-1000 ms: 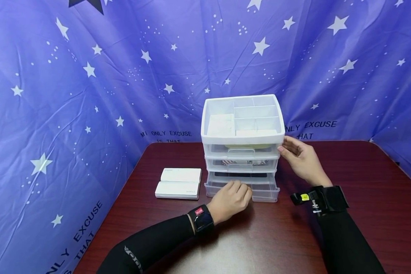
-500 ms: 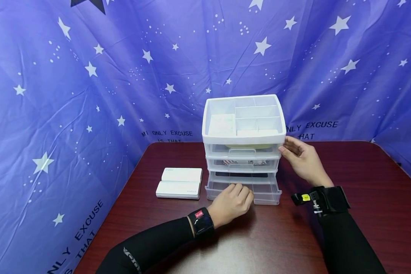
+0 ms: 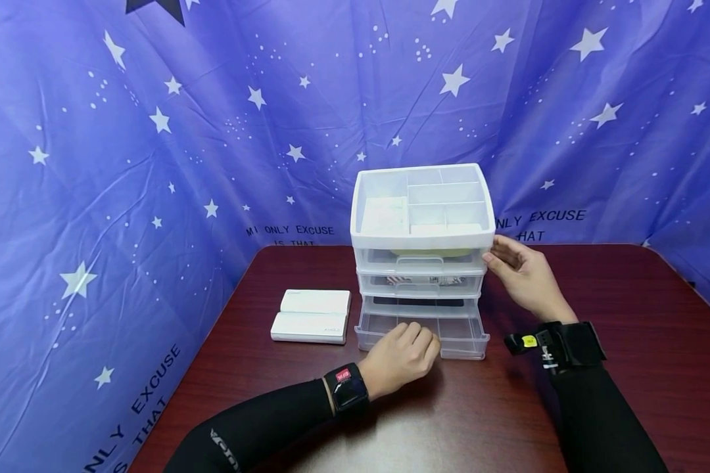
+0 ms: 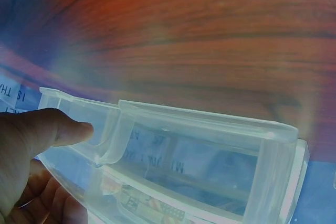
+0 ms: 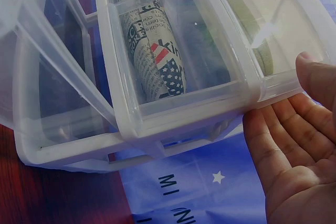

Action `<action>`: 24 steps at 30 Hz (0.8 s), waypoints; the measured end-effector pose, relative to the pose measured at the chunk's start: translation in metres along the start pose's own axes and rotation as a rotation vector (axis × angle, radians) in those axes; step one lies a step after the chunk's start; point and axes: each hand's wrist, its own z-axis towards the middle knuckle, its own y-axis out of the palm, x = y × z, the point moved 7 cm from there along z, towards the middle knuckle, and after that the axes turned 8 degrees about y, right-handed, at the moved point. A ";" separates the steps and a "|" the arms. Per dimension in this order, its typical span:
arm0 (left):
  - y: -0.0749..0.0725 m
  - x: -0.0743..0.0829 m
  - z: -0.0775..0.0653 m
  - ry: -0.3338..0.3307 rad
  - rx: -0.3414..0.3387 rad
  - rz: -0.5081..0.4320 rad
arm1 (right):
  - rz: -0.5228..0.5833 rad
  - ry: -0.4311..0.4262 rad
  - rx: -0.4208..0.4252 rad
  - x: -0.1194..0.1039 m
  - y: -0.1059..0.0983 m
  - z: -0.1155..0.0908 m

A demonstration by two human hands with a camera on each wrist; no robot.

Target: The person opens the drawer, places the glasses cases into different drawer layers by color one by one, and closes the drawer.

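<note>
Over on the left, the left hand (image 3: 402,360) pinches the middle of the bottom drawer's (image 3: 464,349) front between thumb and fingers; the drawer juts forward, low on the bench (image 3: 603,295). It looks light, stiff, slick and likely crackable; mid-front seems the best hold. Rightmost, the right hand (image 3: 528,279) rests loosely extended fingers against the drawer unit (image 3: 420,241).
</note>
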 end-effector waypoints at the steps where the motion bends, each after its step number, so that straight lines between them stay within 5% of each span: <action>1: -0.001 0.001 0.000 0.000 0.004 0.001 | -0.002 0.000 0.000 -0.001 0.000 0.000; 19: -0.010 0.008 -0.002 0.021 0.001 -0.022 | -0.023 0.005 0.009 -0.001 0.000 0.000; 24: -0.013 0.009 -0.002 0.017 -0.002 -0.020 | -0.013 0.000 0.004 -0.018 0.001 -0.005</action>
